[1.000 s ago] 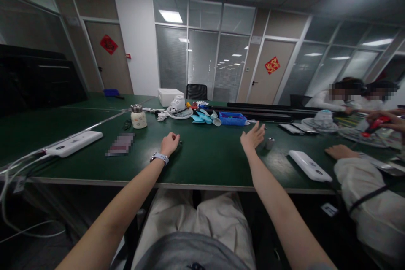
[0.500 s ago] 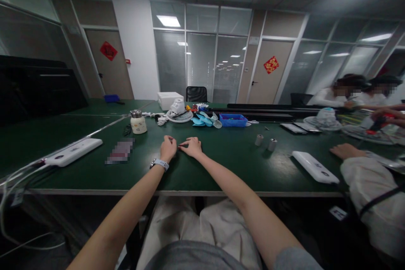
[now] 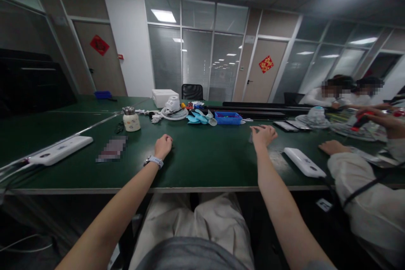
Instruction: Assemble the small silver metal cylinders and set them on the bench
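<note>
My left hand (image 3: 163,147) rests on the green table with its fingers curled together; whatever may be inside is hidden. A watch with a pale strap (image 3: 154,161) is on that wrist. Farther right, my right hand (image 3: 264,136) hovers over the spot of the small metal cylinders, thumb and fingers apart and bent downward. Part of one grey cylinder (image 3: 251,137) shows at the thumb's left side. The hand covers the other cylinder, and I cannot tell whether the fingers touch it.
Behind the hands are a white fan body (image 3: 173,109), blue fan blades (image 3: 200,117) and a blue bin (image 3: 228,118). A cream flask (image 3: 131,120) and white power strip (image 3: 63,150) stand left. Another white strip (image 3: 304,162) lies right, beside a co-worker's hand (image 3: 334,147).
My right hand has left my left hand's side and swung right to the metal cylinders, which it now mostly hides. My left hand stays near its place. The view has shifted slightly.
</note>
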### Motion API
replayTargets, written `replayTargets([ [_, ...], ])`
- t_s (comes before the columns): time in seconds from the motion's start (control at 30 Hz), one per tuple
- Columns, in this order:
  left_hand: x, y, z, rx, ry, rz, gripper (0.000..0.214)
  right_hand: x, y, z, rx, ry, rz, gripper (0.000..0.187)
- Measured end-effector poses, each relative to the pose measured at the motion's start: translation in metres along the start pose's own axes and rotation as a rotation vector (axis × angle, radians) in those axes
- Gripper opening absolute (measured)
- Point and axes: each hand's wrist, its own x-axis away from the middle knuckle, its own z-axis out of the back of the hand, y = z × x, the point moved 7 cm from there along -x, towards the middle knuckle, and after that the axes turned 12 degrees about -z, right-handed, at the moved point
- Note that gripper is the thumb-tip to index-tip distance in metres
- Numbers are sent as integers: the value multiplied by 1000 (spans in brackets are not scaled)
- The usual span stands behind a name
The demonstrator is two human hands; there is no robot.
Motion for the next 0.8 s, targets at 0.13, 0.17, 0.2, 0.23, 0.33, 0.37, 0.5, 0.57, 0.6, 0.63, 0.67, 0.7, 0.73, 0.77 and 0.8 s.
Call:
replayTargets([
  [0.13, -1, -2, -1, -9, 0, 6, 25, -11, 41, -11, 74, -70, -154, 25],
  [0.17, -1, -2, -1, -12, -4, 7, 24, -11, 43, -14, 77, -81, -161, 25],
  [0.2, 0, -2, -1, -17, -8, 6, 24, -11, 42, -16, 72, -90, -160, 25],
  [0.23, 0, -2, -1, -23, -12, 4, 24, -11, 41, -18, 62, -97, -155, 25],
  [0.33, 0, -2, -1, -40, -17, -1, 23, -11, 37, -22, 35, -110, -142, 26],
  [0.37, 0, -1, -1, -45, -18, -2, 22, -12, 37, -23, 37, -118, -146, 26],
  [0.5, 0, -1, -1, -50, -21, -11, 22, -13, 42, -28, 83, -179, -180, 29],
  [0.57, 0, -1, -1, -48, -23, -10, 22, -14, 44, -30, 109, -214, -201, 30],
  [0.6, 0, -1, -1, -48, -24, -8, 22, -13, 44, -31, 118, -231, -212, 31],
  [0.63, 0, -1, -1, -50, -25, -9, 22, -13, 45, -31, 123, -245, -221, 31],
  [0.67, 0, -1, -1, -53, -26, -12, 22, -12, 45, -31, 122, -254, -225, 32],
  [0.7, 0, -1, -1, -56, -27, -16, 22, -11, 45, -30, 112, -257, -224, 33],
  [0.73, 0, -1, -1, -59, -26, -20, 22, -10, 45, -29, 95, -254, -222, 34],
  [0.77, 0, -1, -2, -60, -26, -23, 22, -9, 45, -27, 70, -245, -226, 35],
  [0.8, -1, -1, -2, -61, -26, -24, 22, -8, 47, -24, 41, -233, -238, 38],
])
